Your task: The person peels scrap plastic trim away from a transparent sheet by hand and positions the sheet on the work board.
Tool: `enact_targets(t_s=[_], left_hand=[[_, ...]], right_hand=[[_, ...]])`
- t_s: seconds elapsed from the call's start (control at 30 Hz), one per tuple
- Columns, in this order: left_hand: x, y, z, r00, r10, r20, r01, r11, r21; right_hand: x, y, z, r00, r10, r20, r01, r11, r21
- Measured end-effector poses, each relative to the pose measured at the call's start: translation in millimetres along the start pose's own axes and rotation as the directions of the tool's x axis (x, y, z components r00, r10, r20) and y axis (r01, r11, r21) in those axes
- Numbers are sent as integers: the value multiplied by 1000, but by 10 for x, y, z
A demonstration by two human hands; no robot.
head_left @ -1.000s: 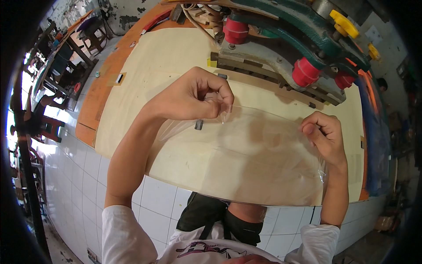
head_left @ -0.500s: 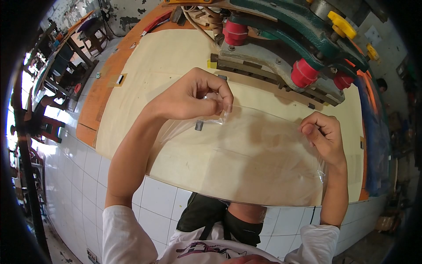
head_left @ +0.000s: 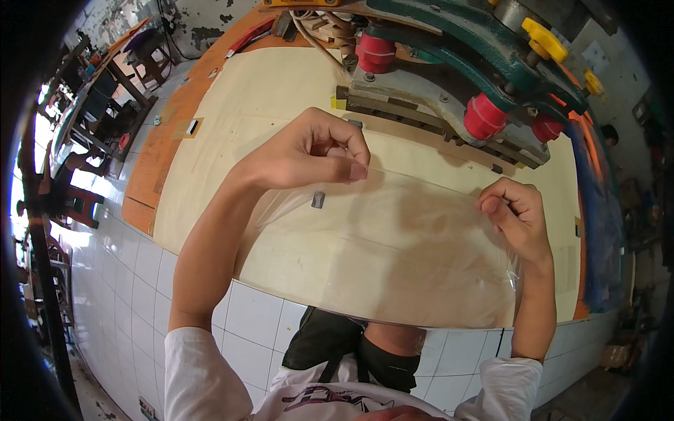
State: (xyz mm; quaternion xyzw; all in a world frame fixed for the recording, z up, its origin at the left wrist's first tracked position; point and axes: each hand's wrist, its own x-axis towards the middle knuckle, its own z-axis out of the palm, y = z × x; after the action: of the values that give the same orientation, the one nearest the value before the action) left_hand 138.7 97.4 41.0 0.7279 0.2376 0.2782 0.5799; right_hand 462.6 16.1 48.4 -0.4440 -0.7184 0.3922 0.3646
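Observation:
A sheet of clear plastic film [head_left: 414, 238] stretches between my two hands over the cream-coloured board [head_left: 281, 84]. My left hand [head_left: 312, 151] pinches its upper edge between thumb and fingers, near the middle of the view. At the right, my right hand [head_left: 518, 214] is closed on the upper right corner. The film's lower part drapes to the front edge of the table. Whether it is one layer or a bag, I cannot tell. A small dark piece [head_left: 319, 200] shows just below my left hand.
Beyond my hands stands a green machine frame [head_left: 442, 42] with red knobs [head_left: 486, 116], yellow handles [head_left: 544, 40] and a metal bar [head_left: 435, 116] above the board. Blue plastic [head_left: 602, 231] hangs at the right table edge. A red stool [head_left: 83, 203] stands on the tiled floor at left.
My left thumb has straightened along the film's edge, and the bunched plastic under that hand has smoothed out. My right hand stays in place.

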Motion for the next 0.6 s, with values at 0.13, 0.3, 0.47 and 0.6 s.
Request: enact_targets(t_s=[0.13, 0.3, 0.47, 0.6], left_hand=[[-6, 2, -6, 1000, -29, 0, 29, 999, 38], [0, 28, 19, 1000, -1, -4, 1, 1000, -12], [0, 21, -1, 999, 19, 33, -19, 1000, 18], [3, -17, -6, 999, 27, 25, -27, 1000, 0]], right_hand=[[0, 4, -8, 1000, 2, 3, -2, 1000, 0], [-2, 2, -9, 1000, -5, 4, 5, 1000, -1], [-2, -7, -4, 1000, -6, 0, 6, 1000, -11], [0, -6, -3, 1000, -2, -1, 2, 1000, -2]])
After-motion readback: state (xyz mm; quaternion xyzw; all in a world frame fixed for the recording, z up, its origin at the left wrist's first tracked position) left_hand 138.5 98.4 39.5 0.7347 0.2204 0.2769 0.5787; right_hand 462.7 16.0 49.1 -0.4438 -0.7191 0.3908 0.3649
